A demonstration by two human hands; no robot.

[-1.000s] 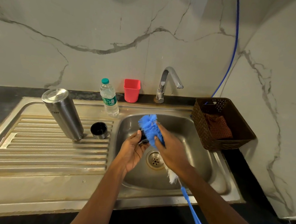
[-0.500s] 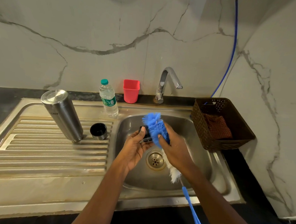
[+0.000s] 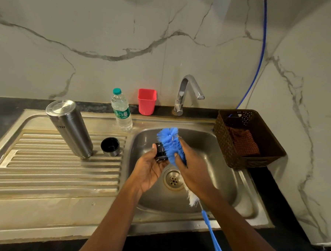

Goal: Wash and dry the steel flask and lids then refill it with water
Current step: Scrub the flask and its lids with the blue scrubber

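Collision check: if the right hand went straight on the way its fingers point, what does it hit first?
Likely the black lid held in the left hand: the right hand, gripping the blue brush, points toward it. Depth is unclear.

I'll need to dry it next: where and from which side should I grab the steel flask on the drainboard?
Grip the steel flask round its middle, from the near side. It stands on end on the ridged drainboard, a smooth plain cylinder with no handle. The small black cup lid crowds its base on the right.
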